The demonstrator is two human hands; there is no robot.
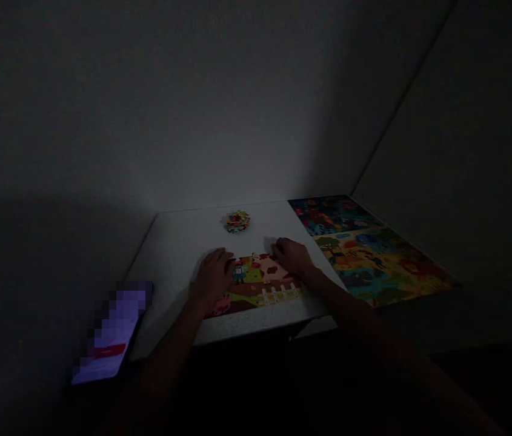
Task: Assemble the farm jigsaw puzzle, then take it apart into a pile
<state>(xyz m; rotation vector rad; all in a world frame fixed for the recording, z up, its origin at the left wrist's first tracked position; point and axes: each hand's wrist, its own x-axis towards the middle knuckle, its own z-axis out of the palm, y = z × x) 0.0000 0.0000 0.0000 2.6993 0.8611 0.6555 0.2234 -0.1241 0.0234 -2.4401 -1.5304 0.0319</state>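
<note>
A partly assembled jigsaw puzzle (256, 284) with a farmer, a cow and a white fence lies flat on the white table near its front edge. My left hand (214, 275) rests at the puzzle's left side, open, its fingers stretched out and touching the edge. At the upper right of the puzzle is my right hand (292, 255), with fingers curled down onto the picture's top edge; whatever they may pinch is hidden. Beyond both hands sits a small pile of loose puzzle pieces (237, 221).
On the right of the table (178, 236) lie a dark picture (332, 215) and a bright animal picture (374, 263). A lit phone (117, 333) stands tilted at the left. Walls border the back and right. The room is dim.
</note>
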